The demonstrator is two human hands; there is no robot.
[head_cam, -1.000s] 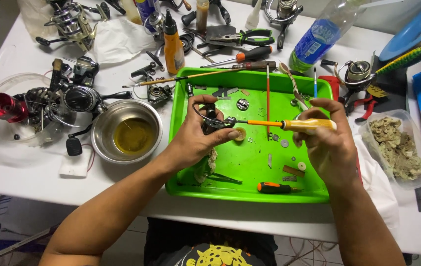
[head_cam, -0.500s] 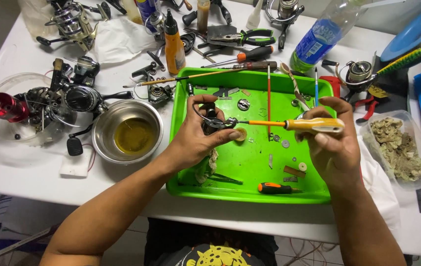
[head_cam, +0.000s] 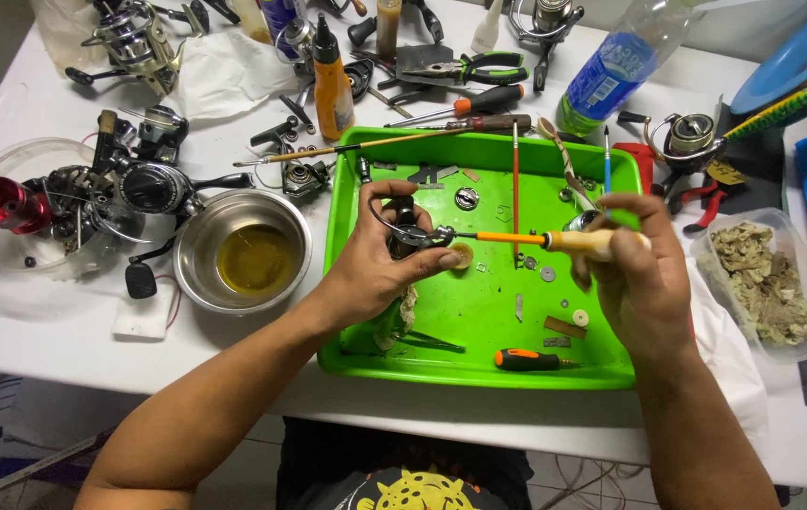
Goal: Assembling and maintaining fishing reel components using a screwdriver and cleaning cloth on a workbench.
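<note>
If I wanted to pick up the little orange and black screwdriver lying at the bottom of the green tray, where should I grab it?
Probably by the thick orange-and-black handle of the small screwdriver, coming straight down from above. It lies flat on the green tray, handle to the left and thin tip to the right, close to the front wall, so pinch across the handle's sides.

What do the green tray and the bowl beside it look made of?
Green tray: glossy moulded plastic, judging by its uniform bright colour and rounded rim. Bowl: likely stainless steel, silvery with a brushed, reflective wall, holding a yellowish liquid.
</note>
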